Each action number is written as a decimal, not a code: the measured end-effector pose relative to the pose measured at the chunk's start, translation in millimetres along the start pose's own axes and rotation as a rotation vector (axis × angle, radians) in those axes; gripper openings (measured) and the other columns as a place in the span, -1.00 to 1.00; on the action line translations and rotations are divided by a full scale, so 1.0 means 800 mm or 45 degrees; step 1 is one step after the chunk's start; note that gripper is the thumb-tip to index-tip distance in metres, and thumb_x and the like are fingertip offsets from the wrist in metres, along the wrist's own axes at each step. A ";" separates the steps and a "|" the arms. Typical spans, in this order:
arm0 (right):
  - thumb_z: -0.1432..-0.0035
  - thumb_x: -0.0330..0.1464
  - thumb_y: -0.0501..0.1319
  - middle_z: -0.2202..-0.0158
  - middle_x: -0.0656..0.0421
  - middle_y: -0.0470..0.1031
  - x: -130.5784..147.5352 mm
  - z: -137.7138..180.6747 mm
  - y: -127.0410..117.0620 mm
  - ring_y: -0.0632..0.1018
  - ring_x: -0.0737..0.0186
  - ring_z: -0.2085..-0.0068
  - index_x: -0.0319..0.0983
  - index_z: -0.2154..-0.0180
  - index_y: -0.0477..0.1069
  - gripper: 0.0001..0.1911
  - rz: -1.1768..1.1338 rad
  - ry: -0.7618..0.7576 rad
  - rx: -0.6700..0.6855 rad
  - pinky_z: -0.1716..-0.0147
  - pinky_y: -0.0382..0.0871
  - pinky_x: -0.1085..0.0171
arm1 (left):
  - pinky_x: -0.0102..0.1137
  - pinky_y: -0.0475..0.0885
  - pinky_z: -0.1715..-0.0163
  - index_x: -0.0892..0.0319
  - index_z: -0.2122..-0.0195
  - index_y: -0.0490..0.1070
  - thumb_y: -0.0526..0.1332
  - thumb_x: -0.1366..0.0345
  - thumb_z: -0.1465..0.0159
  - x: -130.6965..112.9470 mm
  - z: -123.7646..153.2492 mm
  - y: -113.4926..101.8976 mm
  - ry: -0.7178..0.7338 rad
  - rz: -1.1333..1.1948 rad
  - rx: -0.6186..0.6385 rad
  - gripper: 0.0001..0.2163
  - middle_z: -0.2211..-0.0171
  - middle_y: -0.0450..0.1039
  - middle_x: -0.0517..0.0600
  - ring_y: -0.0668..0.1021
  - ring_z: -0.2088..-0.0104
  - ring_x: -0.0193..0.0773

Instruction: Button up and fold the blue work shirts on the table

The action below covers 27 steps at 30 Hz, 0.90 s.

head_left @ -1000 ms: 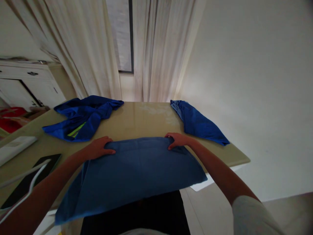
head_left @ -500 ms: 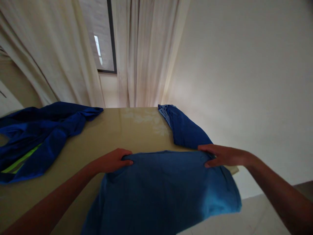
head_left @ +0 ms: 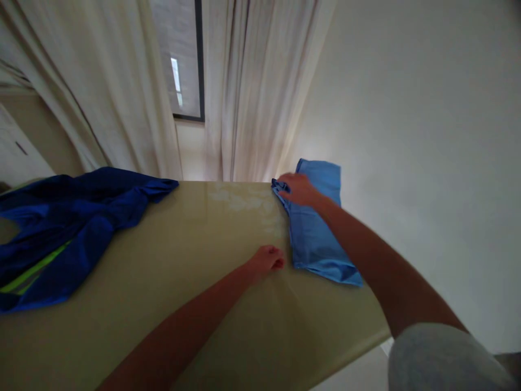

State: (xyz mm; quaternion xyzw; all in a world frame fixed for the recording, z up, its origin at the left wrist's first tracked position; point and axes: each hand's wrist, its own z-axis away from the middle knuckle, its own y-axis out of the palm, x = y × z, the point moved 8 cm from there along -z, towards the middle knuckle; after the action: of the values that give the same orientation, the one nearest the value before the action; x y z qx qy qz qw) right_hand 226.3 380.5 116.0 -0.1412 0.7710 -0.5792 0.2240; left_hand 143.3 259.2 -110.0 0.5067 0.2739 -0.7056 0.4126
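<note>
A folded light blue cloth (head_left: pixel 315 239) lies along the right edge of the beige table (head_left: pixel 183 271), on top of the darker blue pile there. My right hand (head_left: pixel 297 189) rests on the cloth's far end, fingers curled over its left edge. Just left of the cloth's near corner, my left hand (head_left: pixel 268 258) sits on the bare tabletop with fingers curled in and nothing visible in them.
A crumpled dark blue garment (head_left: pixel 69 222) with a yellow-green stripe covers the table's left side. Cream curtains (head_left: pixel 244 87) and a window (head_left: pixel 179 60) stand behind the table. A plain wall is to the right. A white cabinet edge (head_left: pixel 16 152) shows at far left.
Both hands carried the blue cloth from the table's near edge to the right side and laid it on the pile there. The left hand has let go.
</note>
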 end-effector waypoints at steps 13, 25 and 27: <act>-0.46 -0.10 0.05 -0.38 -0.05 0.37 0.158 0.136 0.228 0.41 -0.06 -0.37 -0.20 -0.32 0.40 -0.45 -0.619 0.124 -0.011 -0.41 0.21 -0.11 | 0.33 0.34 -0.09 0.30 -0.23 0.41 0.13 -0.04 -0.40 0.014 0.353 -0.517 -0.601 -1.477 -1.483 -0.44 -0.20 0.40 0.50 0.38 -0.27 0.52; -0.43 0.05 -0.04 -0.26 -0.08 0.50 0.152 0.127 0.222 0.48 -0.10 -0.32 -0.21 -0.16 0.53 -0.36 -0.850 0.229 -0.084 -0.39 0.24 -0.14 | -0.26 0.48 -0.02 0.14 -0.01 0.58 0.02 0.25 -0.52 0.006 0.251 -0.231 0.164 -1.584 -0.594 -0.68 0.04 0.64 0.16 0.66 -0.03 -0.06; -0.46 0.08 -0.14 -0.21 -0.04 0.55 0.149 0.133 0.215 0.53 -0.07 -0.27 -0.18 -0.16 0.51 -0.32 -1.038 0.361 -0.136 -0.34 0.32 -0.12 | -0.29 0.49 -0.11 0.02 -0.36 0.36 0.02 0.09 -0.53 0.002 0.254 -0.141 0.478 -1.482 -0.259 -0.57 -0.15 0.59 0.09 0.62 -0.12 -0.13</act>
State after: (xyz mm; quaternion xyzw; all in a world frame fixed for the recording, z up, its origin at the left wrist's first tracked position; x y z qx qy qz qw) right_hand 185.4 285.3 -94.2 -0.3647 0.7042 -0.5932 -0.1387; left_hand -53.2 152.7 -46.7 0.3480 0.6391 -0.6842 -0.0490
